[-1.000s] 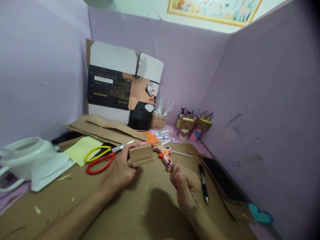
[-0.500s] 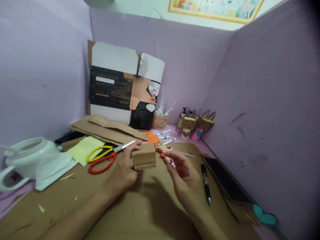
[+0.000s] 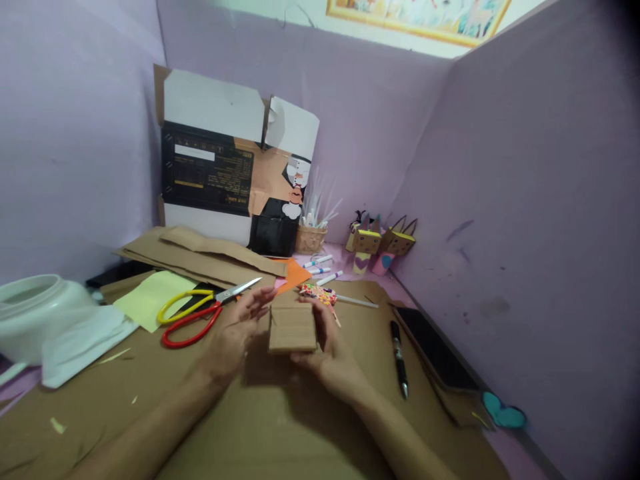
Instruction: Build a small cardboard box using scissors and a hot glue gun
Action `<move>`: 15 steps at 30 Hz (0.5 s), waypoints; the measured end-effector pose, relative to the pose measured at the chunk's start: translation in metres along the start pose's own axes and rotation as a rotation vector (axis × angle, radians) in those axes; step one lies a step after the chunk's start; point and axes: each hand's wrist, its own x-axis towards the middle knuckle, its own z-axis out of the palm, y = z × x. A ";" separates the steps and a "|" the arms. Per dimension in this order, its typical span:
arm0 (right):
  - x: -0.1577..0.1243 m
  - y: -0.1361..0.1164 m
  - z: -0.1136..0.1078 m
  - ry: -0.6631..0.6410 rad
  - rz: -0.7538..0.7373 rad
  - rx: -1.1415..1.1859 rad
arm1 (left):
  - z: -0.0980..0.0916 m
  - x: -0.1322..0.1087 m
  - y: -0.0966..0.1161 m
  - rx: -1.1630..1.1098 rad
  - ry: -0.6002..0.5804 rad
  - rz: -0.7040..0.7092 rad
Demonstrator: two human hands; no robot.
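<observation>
A small cardboard box (image 3: pixel 293 328) is held a little above the cardboard sheet on the table, gripped at its right side by my right hand (image 3: pixel 334 353). The thumb lies under its near edge and the fingers go round behind it. My left hand (image 3: pixel 237 333) is just left of the box, fingers stretched out and apart from it. Behind the box lies a colourful patterned piece (image 3: pixel 320 293), partly hidden. Scissors (image 3: pixel 193 320) with one yellow and one red handle rest left of my left hand.
A white pot (image 3: pixel 45 313) stands at the left by yellow paper (image 3: pixel 150 300). Cardboard strips (image 3: pixel 200 253), markers (image 3: pixel 320 270) and a basket of straws (image 3: pixel 311 239) are at the back. A pen (image 3: pixel 399 360) and a phone (image 3: pixel 435 350) lie right. Paper figures (image 3: pixel 367 243) stand behind.
The box has passed from my left hand to my right, which has let go of the colourful patterned piece. My left hand has opened. The view has shifted slightly right.
</observation>
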 end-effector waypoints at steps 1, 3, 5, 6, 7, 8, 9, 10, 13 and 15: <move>-0.002 0.005 0.002 -0.014 0.028 -0.057 | 0.003 0.000 -0.003 -0.106 0.061 -0.105; -0.008 0.014 0.004 -0.030 0.103 -0.154 | 0.008 0.001 -0.012 -0.178 0.136 -0.212; -0.012 0.020 0.006 -0.036 0.156 -0.163 | 0.012 0.001 -0.021 -0.159 0.171 -0.210; -0.012 0.022 0.006 -0.025 0.164 -0.129 | 0.013 0.002 -0.025 -0.148 0.181 -0.196; -0.011 0.023 0.007 -0.002 0.161 -0.076 | 0.014 0.003 -0.028 -0.146 0.188 -0.188; -0.008 0.025 0.008 0.032 0.154 -0.016 | 0.015 0.005 -0.030 -0.156 0.191 -0.187; -0.004 0.026 0.009 0.074 0.151 0.041 | 0.016 0.006 -0.032 -0.170 0.195 -0.187; 0.000 0.028 0.011 0.120 0.156 0.090 | 0.018 0.008 -0.032 -0.183 0.197 -0.191; 0.012 0.029 0.020 0.224 0.203 0.175 | 0.022 0.011 -0.033 -0.188 0.182 -0.183; 0.015 0.027 0.026 0.267 0.200 0.176 | 0.024 0.010 -0.033 -0.135 0.148 -0.131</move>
